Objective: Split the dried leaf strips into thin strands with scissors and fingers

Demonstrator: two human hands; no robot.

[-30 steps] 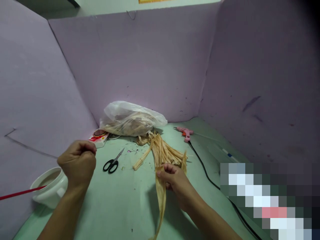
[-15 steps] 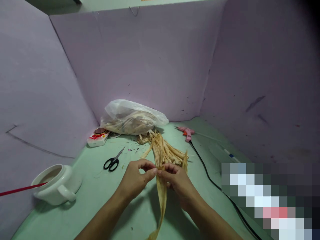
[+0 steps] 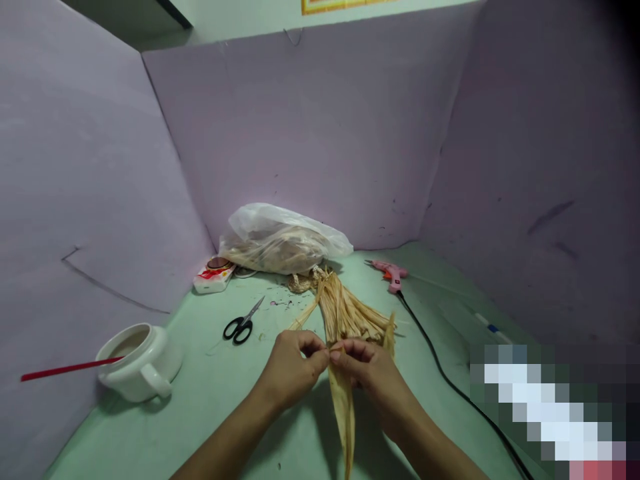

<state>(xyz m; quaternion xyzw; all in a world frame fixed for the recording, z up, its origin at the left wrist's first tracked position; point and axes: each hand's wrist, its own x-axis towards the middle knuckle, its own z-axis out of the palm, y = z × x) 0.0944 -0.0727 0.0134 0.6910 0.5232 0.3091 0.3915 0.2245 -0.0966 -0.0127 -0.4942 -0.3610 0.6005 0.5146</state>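
Note:
A long dried husk strip (image 3: pixel 344 413) hangs down toward me, pinched at its top end by both hands. My left hand (image 3: pixel 293 368) is closed, its fingertips pinching the strip's upper edge. My right hand (image 3: pixel 373 373) is closed too and grips the same end, fingertips touching those of the left. Just beyond the hands lies a fanned pile of dried husk strips (image 3: pixel 345 312) on the green table (image 3: pixel 210 400).
Black scissors (image 3: pixel 243 325) lie left of the pile. A plastic bag of husks (image 3: pixel 283 239) sits at the back, a small red-and-white box (image 3: pixel 215 276) beside it. A pink glue gun (image 3: pixel 389 272) with a black cord (image 3: pixel 450 383) is at right. A white cup (image 3: pixel 140 360) with a red stick (image 3: pixel 70 368) stands left. Purple panels wall the table.
My left hand came from the left, near the cup, over to the strip's top and now pinches it next to my right hand. The view shifted slightly.

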